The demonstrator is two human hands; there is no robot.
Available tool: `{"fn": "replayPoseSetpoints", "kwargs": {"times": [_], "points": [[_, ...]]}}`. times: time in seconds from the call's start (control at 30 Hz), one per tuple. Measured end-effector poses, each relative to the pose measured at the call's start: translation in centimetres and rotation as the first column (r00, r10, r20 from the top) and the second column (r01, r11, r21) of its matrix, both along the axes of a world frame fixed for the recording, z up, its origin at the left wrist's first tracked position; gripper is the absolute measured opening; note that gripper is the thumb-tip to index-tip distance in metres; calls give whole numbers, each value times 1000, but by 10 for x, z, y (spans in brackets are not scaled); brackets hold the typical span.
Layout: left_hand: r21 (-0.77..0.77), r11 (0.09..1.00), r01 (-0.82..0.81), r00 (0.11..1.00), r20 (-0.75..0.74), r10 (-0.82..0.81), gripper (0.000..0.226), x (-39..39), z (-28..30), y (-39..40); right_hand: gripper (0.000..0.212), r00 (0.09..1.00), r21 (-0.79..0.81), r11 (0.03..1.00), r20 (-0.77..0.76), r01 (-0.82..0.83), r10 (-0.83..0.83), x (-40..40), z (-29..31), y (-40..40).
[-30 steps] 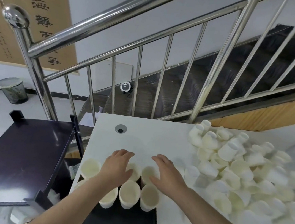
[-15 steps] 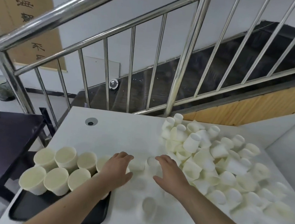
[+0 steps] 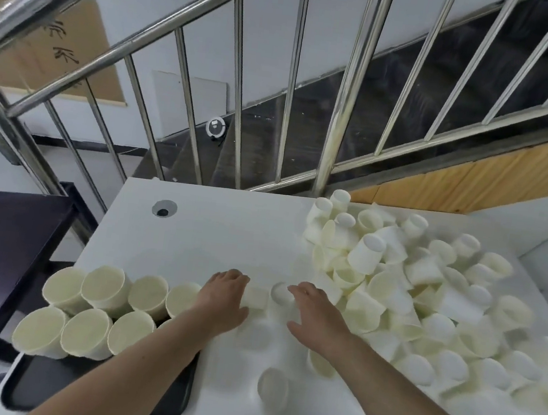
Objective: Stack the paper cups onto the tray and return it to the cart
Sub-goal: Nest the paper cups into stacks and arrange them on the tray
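Tray [image 3: 172,405] sat near-left so loose cups [image 3: 393,291] were close. My left hand [image 3: 223,299] and right hand [image 3: 316,316] were apart, each seemingly cupping a fallen cup; grip blurred.

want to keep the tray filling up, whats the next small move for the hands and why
Probably close each hand on the cup nearest it: the left hand lies against a cup on its side, the right hand reaches an upturned cup. Neither seems gripped yet, and the black tray beside them has bare space.
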State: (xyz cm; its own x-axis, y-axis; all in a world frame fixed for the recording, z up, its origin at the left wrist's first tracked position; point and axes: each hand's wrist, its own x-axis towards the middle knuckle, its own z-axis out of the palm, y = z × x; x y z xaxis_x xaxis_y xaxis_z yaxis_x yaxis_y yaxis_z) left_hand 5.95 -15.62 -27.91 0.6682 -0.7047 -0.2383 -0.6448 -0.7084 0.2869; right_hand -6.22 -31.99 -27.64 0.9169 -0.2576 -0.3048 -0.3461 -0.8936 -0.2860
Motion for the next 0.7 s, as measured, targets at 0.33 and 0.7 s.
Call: {"fn": "replayPoseSetpoints", "kwargs": {"times": [0.33, 0.7], "points": [[161, 986, 53, 990, -141, -30, 53, 56, -38, -27, 69, 996, 21, 999, -83, 34, -32, 50, -30, -5], [62, 998, 29, 968, -250, -12, 59, 69, -46, -32, 61, 995, 89, 994, -86, 67, -60, 65, -44, -7]]}}
